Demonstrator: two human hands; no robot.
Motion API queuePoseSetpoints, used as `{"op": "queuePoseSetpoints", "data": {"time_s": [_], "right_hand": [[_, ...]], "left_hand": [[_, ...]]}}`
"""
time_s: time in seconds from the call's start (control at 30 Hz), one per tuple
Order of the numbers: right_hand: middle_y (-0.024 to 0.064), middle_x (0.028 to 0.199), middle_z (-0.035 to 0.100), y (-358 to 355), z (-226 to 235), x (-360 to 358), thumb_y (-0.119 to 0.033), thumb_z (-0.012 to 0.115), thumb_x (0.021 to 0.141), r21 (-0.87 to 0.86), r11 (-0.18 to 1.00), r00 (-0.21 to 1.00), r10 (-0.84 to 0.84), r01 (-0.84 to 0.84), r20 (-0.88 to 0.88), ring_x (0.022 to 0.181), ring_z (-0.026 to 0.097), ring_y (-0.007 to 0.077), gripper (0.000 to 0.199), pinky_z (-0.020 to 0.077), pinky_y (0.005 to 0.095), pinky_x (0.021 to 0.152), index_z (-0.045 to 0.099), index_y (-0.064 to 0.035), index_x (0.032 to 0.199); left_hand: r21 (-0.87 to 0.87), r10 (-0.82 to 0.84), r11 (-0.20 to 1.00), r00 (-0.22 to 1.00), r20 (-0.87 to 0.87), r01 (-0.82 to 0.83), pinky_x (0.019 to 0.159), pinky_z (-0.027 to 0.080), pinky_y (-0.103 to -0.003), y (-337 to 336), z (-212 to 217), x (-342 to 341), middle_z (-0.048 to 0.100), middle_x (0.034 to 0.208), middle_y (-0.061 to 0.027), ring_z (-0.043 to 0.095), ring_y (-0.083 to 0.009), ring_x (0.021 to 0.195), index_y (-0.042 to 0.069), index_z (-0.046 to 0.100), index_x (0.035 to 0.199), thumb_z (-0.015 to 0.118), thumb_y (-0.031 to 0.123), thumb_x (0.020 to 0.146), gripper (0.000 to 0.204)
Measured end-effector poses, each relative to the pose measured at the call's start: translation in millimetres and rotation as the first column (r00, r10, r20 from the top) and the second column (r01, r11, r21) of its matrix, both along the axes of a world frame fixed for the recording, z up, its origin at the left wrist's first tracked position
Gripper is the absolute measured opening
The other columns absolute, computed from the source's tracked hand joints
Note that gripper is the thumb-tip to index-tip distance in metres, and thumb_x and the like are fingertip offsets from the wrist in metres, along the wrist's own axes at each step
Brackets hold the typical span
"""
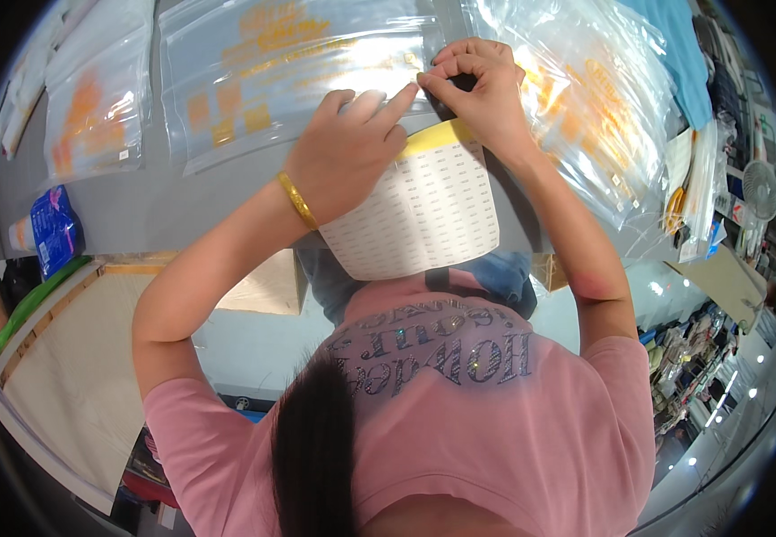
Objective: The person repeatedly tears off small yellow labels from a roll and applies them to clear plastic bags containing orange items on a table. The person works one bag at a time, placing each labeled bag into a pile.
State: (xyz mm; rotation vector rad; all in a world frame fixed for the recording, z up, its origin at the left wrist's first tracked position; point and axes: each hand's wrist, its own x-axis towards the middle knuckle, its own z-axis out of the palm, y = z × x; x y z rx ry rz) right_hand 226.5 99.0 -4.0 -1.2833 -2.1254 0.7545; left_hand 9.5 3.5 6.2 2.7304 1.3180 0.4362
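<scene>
A clear zip bag (pixel 271 85) with orange print lies flat on the grey table. My left hand (pixel 352 148) is open over the bag's near edge, its index finger stretched toward my right fingertips. Thumb and index finger of my right hand (pixel 486 98) are pinched together at the bag's right side; whatever is between them is too small to make out. Below both hands, a white sheet of small printed labels (pixel 419 215), yellow along its top, hangs over the table's front edge. My left forearm covers part of its left side.
More clear bags with orange print (pixel 585 107) are piled at the right, and another bag (pixel 97 116) lies left. A blue packet (pixel 55 231) sits at the table's left front. Yellow-handled scissors (pixel 674 210) are at the right edge, near a blue cloth (pixel 674 54).
</scene>
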Motion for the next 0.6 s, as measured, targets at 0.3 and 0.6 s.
{"op": "queuePoseSetpoints", "data": {"time_s": [0.3, 0.6], "right_hand": [[0.0077, 0.111, 0.070, 30, 3, -20, -0.043, 0.082, 0.085, 0.410, 0.911, 0.933, -0.177, 0.035, 0.314, 0.111, 0.055, 0.0327, 0.041, 0.0388, 0.0496, 0.097, 0.073, -0.0046, 0.097], [0.0146, 0.085, 0.075, 67, 61, 20, -0.017, 0.062, 0.102, -0.059, 0.981, 0.937, -0.193, 0.184, -0.291, 0.068, 0.072, 0.0235, 0.023, 0.0549, 0.0341, 0.059, 0.071, 0.0043, 0.100]], "left_hand": [[-0.021, 0.000, 1.000, 0.983, 0.185, 0.004, 0.096, 0.047, -0.040, 3, 15, 0, 0.065, 0.136, -0.0060, 0.059, -0.0248, 0.110, 0.006, 0.069, 0.091, 0.067, 0.013, 0.085, 0.009], [-0.766, 0.358, 0.632, 0.833, 0.422, 0.116, 0.087, 0.052, -0.030, -55, 56, -35, 0.073, 0.106, -0.0056, 0.068, -0.0167, 0.092, -0.004, 0.063, 0.128, 0.065, 0.013, 0.097, 0.035]]}}
